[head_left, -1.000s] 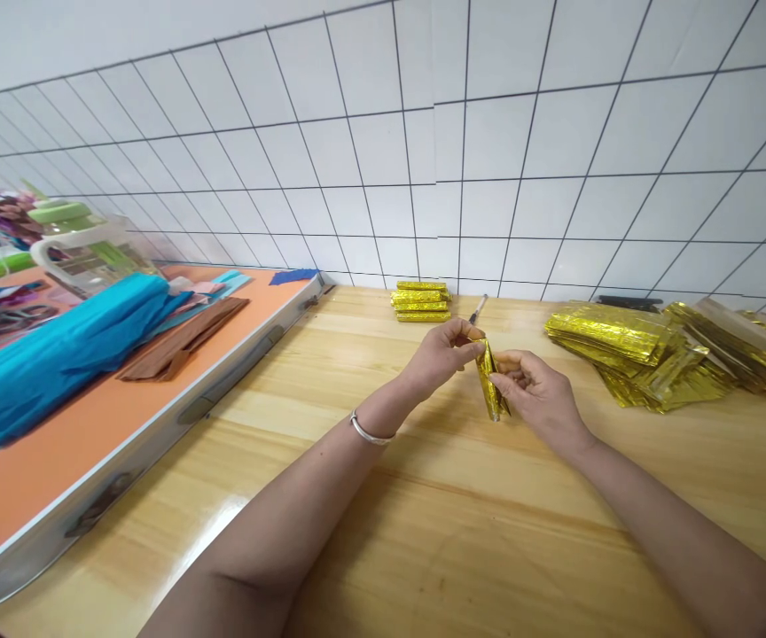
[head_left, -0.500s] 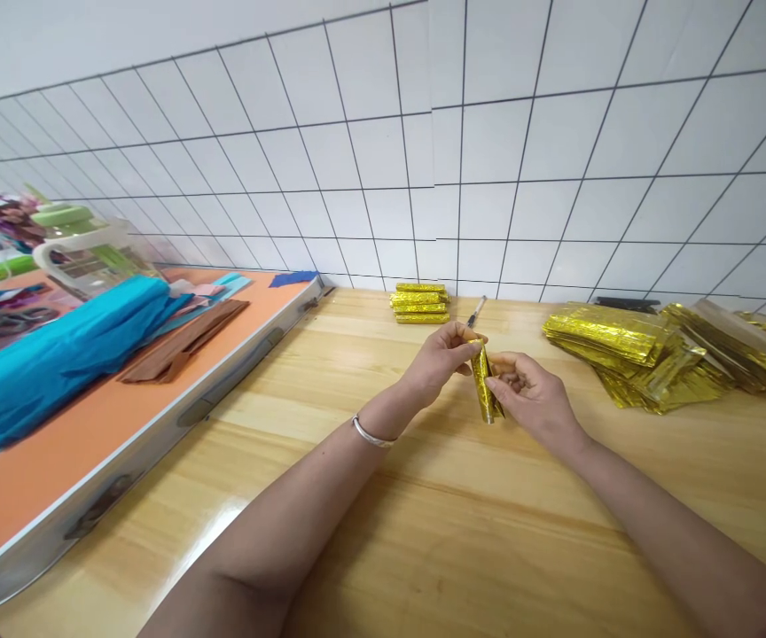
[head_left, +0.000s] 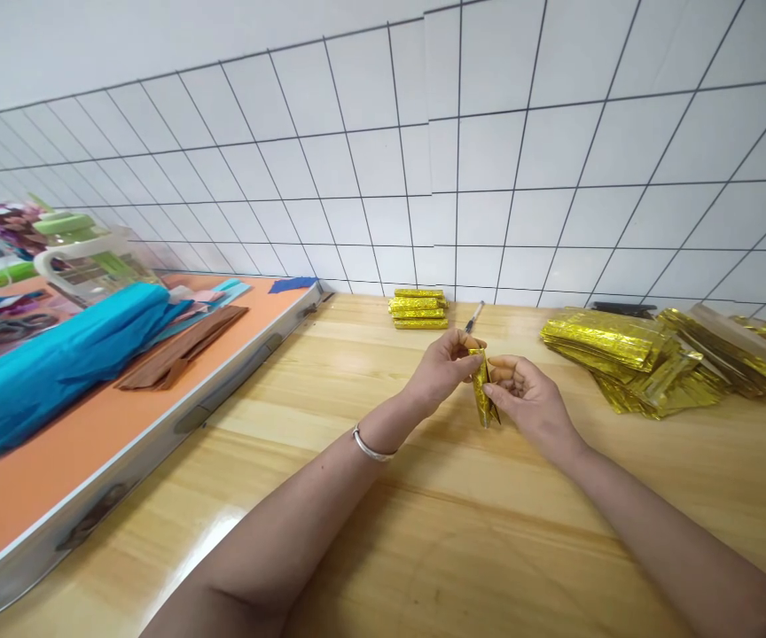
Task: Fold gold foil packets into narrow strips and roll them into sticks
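Note:
Between my hands, over the wooden table, is a strip of shiny gold foil paper point(head_left: 481, 399), partly rolled or folded and pointing towards me. My left hand point(head_left: 446, 368) pinches its far end between thumb and fingers. With thumb and curled fingers, my right hand point(head_left: 524, 392) grips its right edge, where a loose flap shows. A pen point(head_left: 474, 316) lies just beyond my left hand. Several gold foil rolls point(head_left: 418, 310) are stacked near the wall, to the left of the pen.
On the right lies a pile of flat gold foil strips point(head_left: 602, 341), a black object point(head_left: 622, 308) behind it. To the left an orange board point(head_left: 223, 354) with a metal rim carries blue crepe paper point(head_left: 83, 346), brown paper point(head_left: 183, 347), scissors point(head_left: 20, 328) and a green-lidded jug point(head_left: 70, 226). A tiled wall point(head_left: 489, 159) bounds the back.
The gold foil paper has turned slightly in my fingers and looks narrower. Both hands keep hold of it in nearly the same place. The view has tilted up a little.

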A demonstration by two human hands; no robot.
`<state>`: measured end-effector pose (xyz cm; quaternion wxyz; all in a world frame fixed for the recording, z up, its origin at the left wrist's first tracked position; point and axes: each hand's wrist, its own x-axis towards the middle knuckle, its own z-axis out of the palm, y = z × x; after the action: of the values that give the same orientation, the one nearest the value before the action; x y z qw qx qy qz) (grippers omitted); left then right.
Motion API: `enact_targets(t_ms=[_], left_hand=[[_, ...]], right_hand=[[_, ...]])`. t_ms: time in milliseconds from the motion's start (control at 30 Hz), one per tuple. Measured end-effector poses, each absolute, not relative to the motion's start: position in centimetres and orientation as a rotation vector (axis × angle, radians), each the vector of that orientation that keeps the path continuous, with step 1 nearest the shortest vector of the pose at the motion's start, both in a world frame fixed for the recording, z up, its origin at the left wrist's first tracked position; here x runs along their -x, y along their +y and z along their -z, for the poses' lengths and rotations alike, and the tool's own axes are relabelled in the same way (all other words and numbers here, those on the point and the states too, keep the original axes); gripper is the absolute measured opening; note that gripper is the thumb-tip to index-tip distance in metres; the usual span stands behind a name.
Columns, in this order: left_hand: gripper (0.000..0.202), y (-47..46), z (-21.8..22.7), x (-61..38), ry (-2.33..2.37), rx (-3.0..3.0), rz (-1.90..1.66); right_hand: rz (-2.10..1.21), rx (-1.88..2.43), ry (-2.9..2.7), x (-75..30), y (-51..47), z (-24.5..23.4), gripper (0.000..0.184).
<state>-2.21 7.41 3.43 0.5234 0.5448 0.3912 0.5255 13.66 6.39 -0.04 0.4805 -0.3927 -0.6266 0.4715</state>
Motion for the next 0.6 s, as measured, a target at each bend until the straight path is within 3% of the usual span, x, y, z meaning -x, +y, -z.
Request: enact_targets(t_ms=[300, 600], left_hand=[[0.012, 6.82, -3.93, 1.81, 0.986, -1.22, -1.275], [0.013, 7.17, -3.29, 2.07, 0.882, -1.198, -1.259]], right_hand=[[-1.385, 0.929, -1.317, -13.48, 6.31, -0.32, 0.041], [-1.441, 0.869, -1.26, -13.47, 5.78, -0.8, 0.031]])
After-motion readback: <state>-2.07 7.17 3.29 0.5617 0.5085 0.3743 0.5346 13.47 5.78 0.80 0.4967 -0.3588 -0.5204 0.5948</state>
